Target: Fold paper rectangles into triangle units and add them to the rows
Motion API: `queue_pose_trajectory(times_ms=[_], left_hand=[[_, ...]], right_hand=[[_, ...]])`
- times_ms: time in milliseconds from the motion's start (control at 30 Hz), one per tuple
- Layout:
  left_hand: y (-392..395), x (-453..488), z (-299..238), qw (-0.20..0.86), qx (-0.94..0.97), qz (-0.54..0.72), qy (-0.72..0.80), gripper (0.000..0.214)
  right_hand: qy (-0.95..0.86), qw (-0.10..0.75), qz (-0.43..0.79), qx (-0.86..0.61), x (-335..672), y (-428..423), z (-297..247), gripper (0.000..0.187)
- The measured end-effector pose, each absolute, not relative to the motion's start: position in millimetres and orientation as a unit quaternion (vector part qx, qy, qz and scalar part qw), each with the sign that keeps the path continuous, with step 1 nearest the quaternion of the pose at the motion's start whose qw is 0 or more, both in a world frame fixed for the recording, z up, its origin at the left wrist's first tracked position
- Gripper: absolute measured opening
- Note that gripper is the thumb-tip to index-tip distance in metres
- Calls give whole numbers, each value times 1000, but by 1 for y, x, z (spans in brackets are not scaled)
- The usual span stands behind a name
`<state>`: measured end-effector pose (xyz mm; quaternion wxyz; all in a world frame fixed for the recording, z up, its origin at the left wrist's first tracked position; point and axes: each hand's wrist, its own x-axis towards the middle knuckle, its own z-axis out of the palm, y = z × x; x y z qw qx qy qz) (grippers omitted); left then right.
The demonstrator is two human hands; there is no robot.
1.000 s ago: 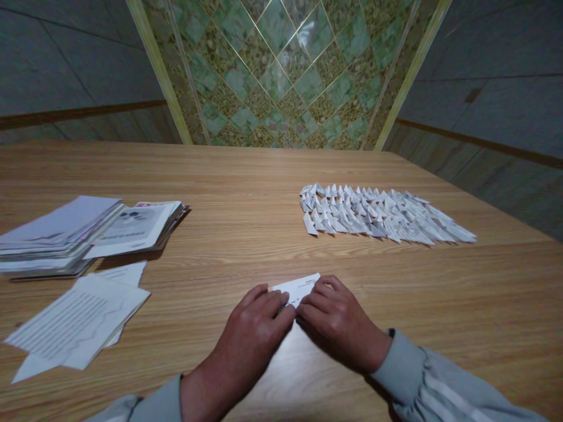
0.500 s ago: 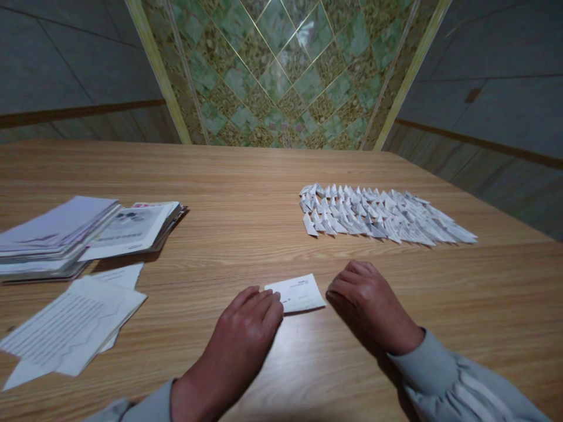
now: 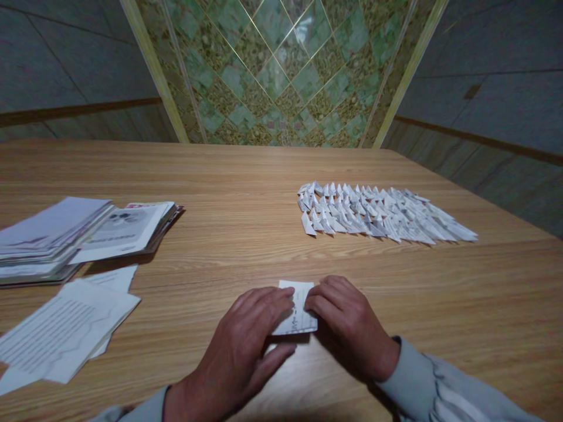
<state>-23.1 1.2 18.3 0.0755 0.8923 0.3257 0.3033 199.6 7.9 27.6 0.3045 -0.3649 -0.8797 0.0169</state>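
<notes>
A small folded piece of white paper [image 3: 304,321] with printing on it is in front of me, between my hands. The fingers of my left hand [image 3: 250,334] lie over the paper's left part, while its thumb is stretched out below, apart from the near edge. My right hand [image 3: 347,319] has its fingers bent and closed on the paper's right edge; its thumb is hidden. Dark shadow shows under the near edge of the paper.
Rows of small pointed folded-paper pieces [image 3: 365,211] stand at the right on the wooden table [image 3: 229,205]. To the left lie a stack of papers and booklets [image 3: 57,225] and several loose lined sheets [image 3: 65,328]. A patterned tile wall [image 3: 272,76] is beyond.
The folded paper has been turned and now shows a different printed part. My right hand has moved left onto it, and my left thumb has spread away from the fingers.
</notes>
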Motion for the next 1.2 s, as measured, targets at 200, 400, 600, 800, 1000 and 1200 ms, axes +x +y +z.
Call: queue_pose_trajectory(times_ms=[200,400,600,800,1000,1200], left_hand=[[7,-24,15,129,885,299,333,22],[3,-24,12,148,871,283,373,12],[5,-22,10,168,842,273,433,7],[6,-23,4,118,823,301,466,38],[9,-24,1,53,847,303,433,41],[10,-21,2,5,880,251,404,23]], right_hand=[[-899,277,47,-336,201,10,19,27],[-895,237,139,-351,205,10,25,11],[-853,242,199,-418,205,12,22,16],[-817,260,176,-484,196,14,13,25],[-799,267,138,-520,192,15,10,25],[-795,264,95,-537,191,14,6,22]])
